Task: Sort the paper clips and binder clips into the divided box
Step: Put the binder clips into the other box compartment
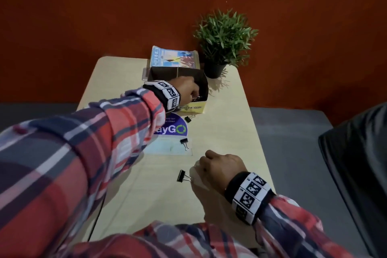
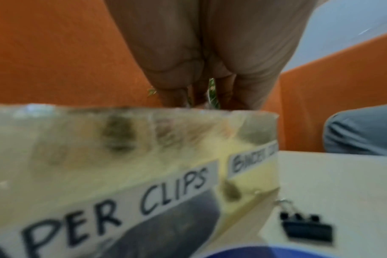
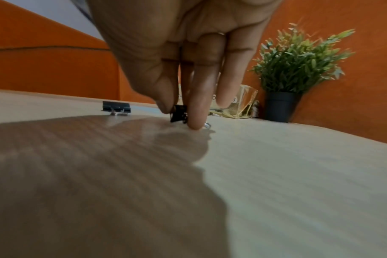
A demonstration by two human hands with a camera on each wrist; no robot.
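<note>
The divided box stands at the back of the table, its front labelled "PAPER CLIPS" and "BINDER CLIPS". My left hand reaches down into the right, binder-clip compartment with its fingers bunched; the fingertips are hidden behind the rim. My right hand is low on the table and pinches a small black binder clip between thumb and fingers. Loose black binder clips lie beside that hand, on the plastic sleeve and just before the box.
A potted plant and a book stand behind the box. A purple sticker and a pale blue sleeve lie mid-table. A dark chair is off the table's right edge.
</note>
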